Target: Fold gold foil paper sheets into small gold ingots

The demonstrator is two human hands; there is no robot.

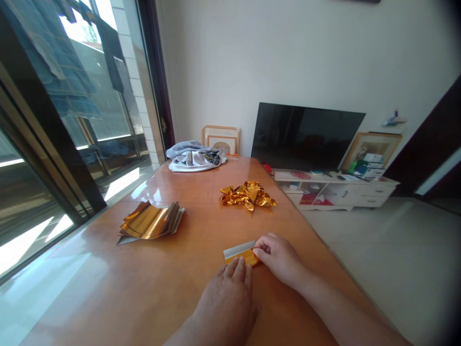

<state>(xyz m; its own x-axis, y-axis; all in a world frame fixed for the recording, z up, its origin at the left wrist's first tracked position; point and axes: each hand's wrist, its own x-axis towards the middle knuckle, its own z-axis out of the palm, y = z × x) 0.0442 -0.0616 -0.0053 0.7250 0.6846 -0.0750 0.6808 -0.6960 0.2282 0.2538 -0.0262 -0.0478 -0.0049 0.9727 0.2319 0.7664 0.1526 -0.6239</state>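
Observation:
A small folded piece of foil paper (240, 253), silver on top and gold below, lies on the wooden table (194, 226) in front of me. My right hand (277, 259) pinches its right end between fingertips and thumb. My left hand (226, 298) rests palm down just below it, its fingertips at or very near the gold edge. Further up the table, a stack of gold-and-silver foil sheets (149, 221) lies to the left. A loose heap of crumpled gold foil (248, 196) lies to the right of that stack.
A grey cloth bundle (194, 157) lies at the table's far end, with a picture frame (221, 139) behind it. A glass sliding door (72, 120) runs along the left side. A television (306, 137) stands on a white cabinet (334, 190) beyond the table's right edge.

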